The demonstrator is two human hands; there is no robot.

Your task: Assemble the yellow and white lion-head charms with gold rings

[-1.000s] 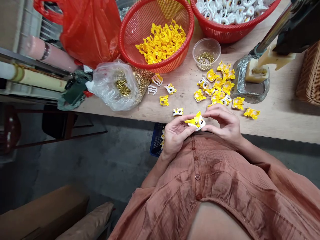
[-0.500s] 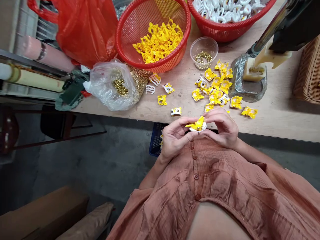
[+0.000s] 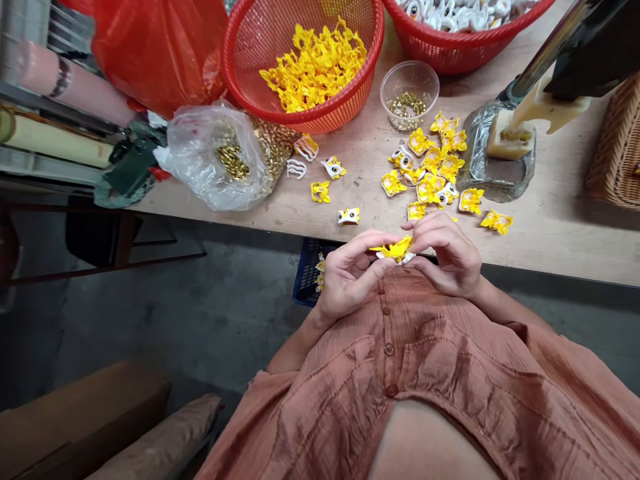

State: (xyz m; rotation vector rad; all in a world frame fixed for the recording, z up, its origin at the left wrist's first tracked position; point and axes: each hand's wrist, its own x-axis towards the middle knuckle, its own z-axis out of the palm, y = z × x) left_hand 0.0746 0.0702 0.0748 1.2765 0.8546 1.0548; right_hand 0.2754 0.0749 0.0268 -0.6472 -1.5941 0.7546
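Note:
Just off the table's front edge, my left hand [image 3: 353,270] and my right hand [image 3: 445,253] pinch a small yellow-and-white plastic piece [image 3: 397,249] between them. Its yellow part faces up, with white showing underneath. The left thumb and fingers grip its left end; the right thumb and fingertips close on its right end. Beyond the right hand lies a loose group of similar yellow-and-white pieces [image 3: 430,187], some with printed eyes. Nearer the left hand, a piece with eyes [image 3: 349,216] rests by the table edge, and a yellow one [image 3: 320,192] lies behind it.
A red basket [image 3: 303,123] holds yellow parts; another red basket [image 3: 470,53] holds white ones. Between them stands a clear cup [image 3: 387,110] of brass rings. A plastic bag [image 3: 195,153] contains brass bits. At right is a press [image 3: 525,150]; a blue crate [image 3: 306,270] sits below the edge.
The yellow-and-white piece has tilted slightly between my fingers, and the right fingertips have shifted a little on it. The whole view has moved slightly. Both hands keep their hold.

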